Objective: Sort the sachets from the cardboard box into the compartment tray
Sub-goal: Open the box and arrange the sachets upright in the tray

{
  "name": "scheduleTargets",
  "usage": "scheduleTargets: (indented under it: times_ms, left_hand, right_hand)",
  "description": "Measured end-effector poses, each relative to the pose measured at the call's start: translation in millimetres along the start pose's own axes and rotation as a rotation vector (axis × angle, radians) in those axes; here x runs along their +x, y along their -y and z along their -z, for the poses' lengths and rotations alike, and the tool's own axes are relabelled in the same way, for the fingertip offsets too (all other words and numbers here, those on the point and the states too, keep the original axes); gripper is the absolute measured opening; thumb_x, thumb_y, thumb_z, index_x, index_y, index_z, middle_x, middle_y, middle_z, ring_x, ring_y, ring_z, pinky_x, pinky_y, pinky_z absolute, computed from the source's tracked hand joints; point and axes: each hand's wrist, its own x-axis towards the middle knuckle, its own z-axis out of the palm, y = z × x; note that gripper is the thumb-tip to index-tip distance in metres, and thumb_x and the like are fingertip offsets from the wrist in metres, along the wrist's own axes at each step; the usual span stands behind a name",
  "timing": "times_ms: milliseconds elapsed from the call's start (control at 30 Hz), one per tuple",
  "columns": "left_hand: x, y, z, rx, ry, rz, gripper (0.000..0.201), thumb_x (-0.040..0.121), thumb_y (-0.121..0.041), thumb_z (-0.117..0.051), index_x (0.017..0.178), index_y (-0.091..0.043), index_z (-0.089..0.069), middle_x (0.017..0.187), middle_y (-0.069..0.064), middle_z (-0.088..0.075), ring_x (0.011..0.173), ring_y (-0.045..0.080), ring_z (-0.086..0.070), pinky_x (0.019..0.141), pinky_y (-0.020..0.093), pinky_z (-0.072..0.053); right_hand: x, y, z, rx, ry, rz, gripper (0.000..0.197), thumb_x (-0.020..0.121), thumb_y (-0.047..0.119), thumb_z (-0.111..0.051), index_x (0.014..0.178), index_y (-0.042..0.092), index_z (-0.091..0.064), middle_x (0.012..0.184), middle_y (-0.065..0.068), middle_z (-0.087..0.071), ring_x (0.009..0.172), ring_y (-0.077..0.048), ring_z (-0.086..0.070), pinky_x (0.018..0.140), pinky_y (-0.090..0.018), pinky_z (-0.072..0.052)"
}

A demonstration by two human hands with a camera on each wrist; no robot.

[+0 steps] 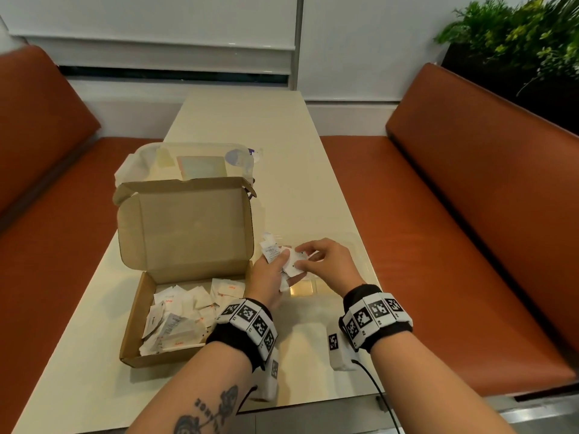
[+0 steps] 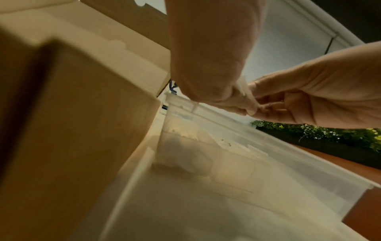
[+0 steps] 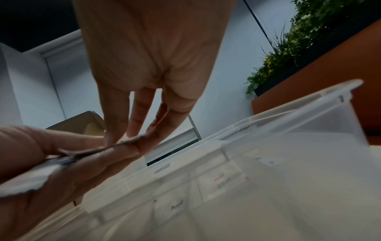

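Paper sachets sit fanned in my left hand at centre frame, fingers curled under the bunch, while my right hand pinches one at its edge. If I tug too fast, neighbours could slide off and drop into the wrong cell of the clear compartment tray below (its dividers barely show from the head view). More sachets lie in the cardboard box, lower left. Labels are too blurred to read, and I cannot tell how many I hold.
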Motion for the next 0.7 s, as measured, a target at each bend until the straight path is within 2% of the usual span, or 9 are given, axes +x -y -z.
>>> scheduleTargets:
  times_ms: [67,133,167,300,400,500,567,667,700]
  left_hand:
    - [-0.1,-0.4,0.8,0.023,-0.015,-0.008,0.021,0.097,-0.009,-0.05,0.116,-0.003,-0.058,0.109,0.02,-0.064,0.097,0.032,-0.066,0.08,0.045,-0.058]
    - [0.6,0.3,2.2,0.036,-0.041,-0.004,0.021,0.096,-0.009,-0.051,0.115,-0.005,-0.059,0.112,0.021,-0.064,0.105,0.035,-0.063,0.093,0.052,-0.05]
    - [1.1,1.0,3.4,0.029,-0.053,0.002,0.021,0.096,-0.009,-0.051,0.114,-0.005,-0.06,0.111,0.02,-0.065,0.104,0.036,-0.063,0.094,0.053,-0.049]
    - [1.4,1.9,6.0,0.02,-0.084,0.025,0.011,0.095,-0.01,-0.052,0.098,-0.01,-0.063,0.097,0.015,-0.068,0.09,0.032,-0.065,0.088,0.049,-0.049]
    - [2.2,1.9,6.2,0.008,-0.103,0.027,0.009,0.095,-0.01,-0.054,0.096,-0.011,-0.063,0.092,0.013,-0.069,0.085,0.03,-0.066,0.086,0.048,-0.05]
    - [2.2,-0.4,5.0,-0.022,-0.112,0.031,0.009,0.095,-0.009,-0.053,0.096,-0.009,-0.062,0.093,0.014,-0.068,0.085,0.031,-0.066,0.087,0.049,-0.049]
    - [1.7,-1.6,4.6,-0.05,-0.121,0.039,0.011,0.095,-0.009,-0.053,0.099,-0.006,-0.062,0.094,0.015,-0.068,0.084,0.031,-0.066,0.082,0.045,-0.053]
    - [-0.4,-4.2,3.6,-0.055,-0.14,0.041,0.016,0.095,-0.009,-0.052,0.107,-0.001,-0.059,0.093,0.016,-0.066,0.076,0.026,-0.065,0.055,0.027,-0.055]
    - [-0.7,-4.9,3.4,-0.057,-0.148,0.039,0.017,0.095,-0.008,-0.051,0.108,0.0,-0.058,0.093,0.017,-0.065,0.075,0.027,-0.064,0.051,0.025,-0.054]
  right_hand:
    - [0.3,3.1,-0.2,-0.066,0.031,0.026,0.028,0.073,0.013,-0.078,0.1,0.017,-0.072,0.1,-0.001,-0.058,0.071,-0.006,-0.056,0.063,-0.004,-0.041]
    - [0.4,5.4,-0.3,-0.112,0.068,0.048,0.028,0.073,0.013,-0.079,0.1,0.017,-0.071,0.101,0.0,-0.056,0.074,-0.008,-0.056,0.066,-0.006,-0.04]
    - [0.5,6.0,-0.7,-0.13,0.09,0.054,0.028,0.073,0.013,-0.079,0.099,0.017,-0.07,0.102,0.001,-0.055,0.076,-0.009,-0.057,0.066,-0.006,-0.04]
    - [0.7,5.7,-2.6,-0.185,0.125,0.059,0.028,0.072,0.012,-0.08,0.097,0.016,-0.067,0.096,0.005,-0.052,0.081,-0.014,-0.058,0.066,-0.008,-0.04]
    - [0.5,5.8,-4.5,-0.184,0.104,0.073,0.027,0.071,0.011,-0.079,0.09,0.02,-0.062,0.09,0.009,-0.05,0.078,-0.014,-0.058,0.063,-0.007,-0.039]
    - [-0.1,5.1,-6.7,-0.175,0.061,0.089,0.028,0.071,0.012,-0.079,0.086,0.022,-0.057,0.095,0.004,-0.055,0.076,-0.014,-0.059,0.065,-0.012,-0.042]
    - [-1.0,3.8,-7.9,-0.153,0.033,0.08,0.028,0.07,0.013,-0.079,0.083,0.021,-0.056,0.095,0.003,-0.055,0.074,-0.01,-0.059,0.065,-0.013,-0.043]
    - [-0.9,1.8,-8.8,-0.104,-0.006,0.06,0.026,0.07,0.012,-0.08,0.074,0.02,-0.055,0.092,0.0,-0.057,0.072,-0.007,-0.059,0.066,-0.015,-0.044]
    - [-0.4,1.2,-8.7,-0.086,-0.019,0.057,0.026,0.071,0.011,-0.079,0.07,0.02,-0.055,0.091,-0.002,-0.059,0.072,-0.008,-0.058,0.066,-0.015,-0.044]
